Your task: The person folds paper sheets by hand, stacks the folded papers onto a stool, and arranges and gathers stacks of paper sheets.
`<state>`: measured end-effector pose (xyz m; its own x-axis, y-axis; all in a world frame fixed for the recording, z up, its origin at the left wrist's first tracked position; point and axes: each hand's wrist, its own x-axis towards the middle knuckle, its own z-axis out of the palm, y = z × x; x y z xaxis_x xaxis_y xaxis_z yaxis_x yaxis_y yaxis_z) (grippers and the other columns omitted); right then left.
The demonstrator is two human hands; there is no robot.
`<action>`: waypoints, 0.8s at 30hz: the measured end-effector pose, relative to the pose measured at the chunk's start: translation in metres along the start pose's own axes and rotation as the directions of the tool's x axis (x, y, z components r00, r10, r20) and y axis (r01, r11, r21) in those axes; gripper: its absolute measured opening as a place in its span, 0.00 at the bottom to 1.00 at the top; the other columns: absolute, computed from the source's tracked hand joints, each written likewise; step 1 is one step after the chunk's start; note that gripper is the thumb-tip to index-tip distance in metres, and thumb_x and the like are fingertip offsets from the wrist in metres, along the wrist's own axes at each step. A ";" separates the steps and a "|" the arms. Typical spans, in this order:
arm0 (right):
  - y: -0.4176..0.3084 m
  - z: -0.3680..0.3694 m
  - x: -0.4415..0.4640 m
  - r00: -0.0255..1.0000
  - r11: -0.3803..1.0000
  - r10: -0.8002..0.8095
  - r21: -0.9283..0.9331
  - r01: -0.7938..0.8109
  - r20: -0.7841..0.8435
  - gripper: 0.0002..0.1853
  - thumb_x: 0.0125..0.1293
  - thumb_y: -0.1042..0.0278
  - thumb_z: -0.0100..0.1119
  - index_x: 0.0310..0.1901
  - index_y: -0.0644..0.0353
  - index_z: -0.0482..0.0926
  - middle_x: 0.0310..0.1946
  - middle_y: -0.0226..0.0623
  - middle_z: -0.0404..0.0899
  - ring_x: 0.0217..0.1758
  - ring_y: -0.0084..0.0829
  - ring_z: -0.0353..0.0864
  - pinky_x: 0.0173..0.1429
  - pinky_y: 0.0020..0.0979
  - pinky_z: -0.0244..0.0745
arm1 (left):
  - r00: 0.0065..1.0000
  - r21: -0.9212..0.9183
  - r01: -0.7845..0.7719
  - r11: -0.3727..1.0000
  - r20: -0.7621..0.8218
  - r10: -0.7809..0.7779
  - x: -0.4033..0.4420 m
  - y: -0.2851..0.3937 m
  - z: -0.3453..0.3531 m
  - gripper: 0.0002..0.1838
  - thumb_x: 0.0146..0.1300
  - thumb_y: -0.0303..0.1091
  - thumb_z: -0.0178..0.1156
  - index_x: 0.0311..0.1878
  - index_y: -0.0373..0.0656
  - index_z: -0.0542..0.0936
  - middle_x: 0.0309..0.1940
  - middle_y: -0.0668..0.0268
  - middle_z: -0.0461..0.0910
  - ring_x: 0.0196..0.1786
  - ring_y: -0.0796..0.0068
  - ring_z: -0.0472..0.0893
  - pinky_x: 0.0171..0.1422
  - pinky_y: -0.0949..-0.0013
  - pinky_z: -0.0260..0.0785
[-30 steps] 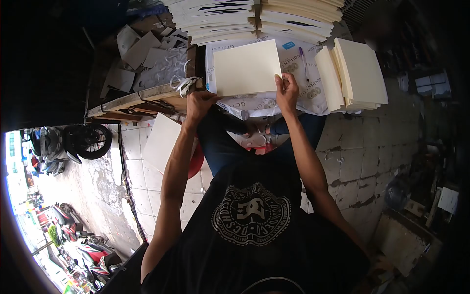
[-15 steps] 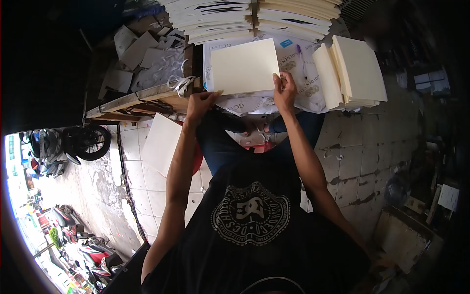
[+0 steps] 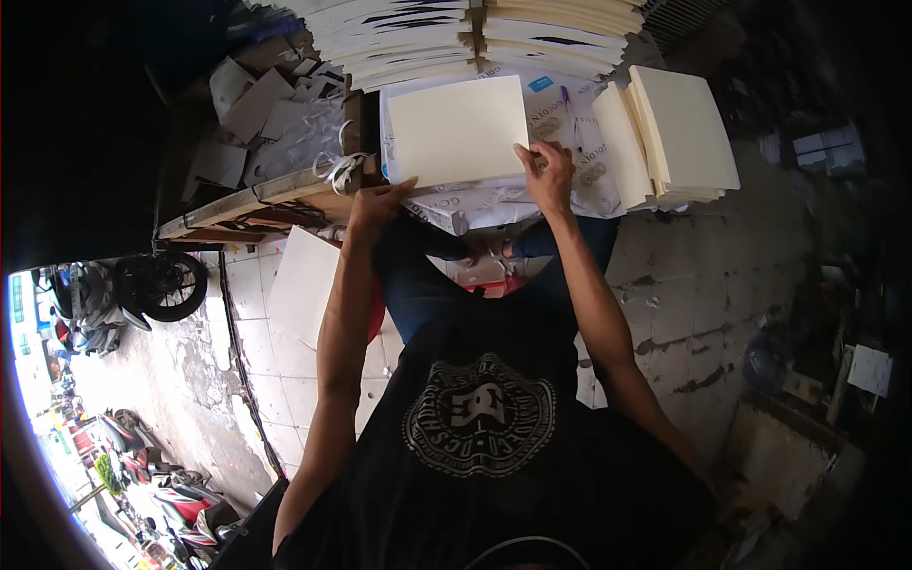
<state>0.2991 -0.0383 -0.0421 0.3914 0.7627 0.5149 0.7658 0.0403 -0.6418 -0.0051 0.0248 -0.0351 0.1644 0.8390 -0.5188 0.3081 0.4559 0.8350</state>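
A cream sheet of paper [image 3: 458, 131] lies in front of me on a work surface covered with printed wrapping paper [image 3: 594, 157]. My left hand [image 3: 382, 201] pinches its near left corner, thumb on top. At the near right corner, my right hand [image 3: 548, 174] grips the edge between thumb and curled fingers. To the right of the sheet is a purple pen [image 3: 567, 103]. A stack of cream sheets [image 3: 686, 128] stands at the right end of the surface.
Tall piles of cream sheets [image 3: 560, 33] rise at the back. On the left, a wooden tray [image 3: 256, 195] holds paper scraps, with a bundle of white cord [image 3: 340, 171] at its corner. Another pale sheet [image 3: 304, 285] sits low by my left forearm. Motorcycles [image 3: 161, 285] stand outside.
The whole view has shifted slightly left. My right hand's fingers have curled more at the sheet's corner; both hands stay at the sheet's near corners.
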 end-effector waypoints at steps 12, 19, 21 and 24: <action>0.012 0.007 -0.003 0.992 0.996 0.090 -0.014 -0.089 0.085 0.14 0.61 0.55 0.66 0.30 0.55 0.78 0.30 0.32 0.78 0.41 0.42 0.75 0.43 0.48 0.65 | 1.000 0.040 0.011 0.999 -0.013 -0.011 -0.015 0.016 0.003 0.23 0.55 0.49 0.73 0.35 0.33 0.86 0.16 0.75 0.71 0.17 0.88 0.64 0.21 0.78 0.51; 0.011 0.005 -0.002 0.989 0.996 0.094 0.002 -0.094 0.111 0.13 0.62 0.55 0.65 0.30 0.56 0.77 0.30 0.33 0.77 0.42 0.43 0.74 0.43 0.49 0.64 | 1.000 0.053 0.001 0.999 -0.004 -0.001 -0.011 0.009 0.002 0.25 0.55 0.52 0.72 0.34 0.34 0.86 0.14 0.76 0.69 0.16 0.88 0.63 0.20 0.79 0.50; 0.011 0.005 -0.002 0.990 0.996 0.085 0.007 -0.086 0.110 0.14 0.62 0.56 0.65 0.29 0.56 0.76 0.29 0.33 0.77 0.42 0.42 0.74 0.43 0.49 0.64 | 1.000 0.041 0.007 0.999 -0.018 -0.006 -0.011 0.010 0.002 0.23 0.54 0.50 0.73 0.33 0.34 0.86 0.14 0.75 0.69 0.16 0.88 0.63 0.21 0.79 0.50; 0.012 0.003 -0.001 0.982 0.995 0.096 0.003 -0.097 0.160 0.12 0.59 0.58 0.67 0.32 0.56 0.76 0.33 0.33 0.77 0.43 0.43 0.74 0.44 0.49 0.64 | 0.999 0.021 0.003 1.000 -0.036 -0.002 -0.009 0.007 0.004 0.23 0.54 0.49 0.74 0.33 0.34 0.86 0.15 0.76 0.70 0.16 0.88 0.62 0.21 0.79 0.49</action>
<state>0.3061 -0.0365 -0.0524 0.3761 0.8565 0.3535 0.7227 -0.0324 -0.6904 -0.0005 0.0190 -0.0253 0.1304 0.8481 -0.5135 0.3282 0.4518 0.8296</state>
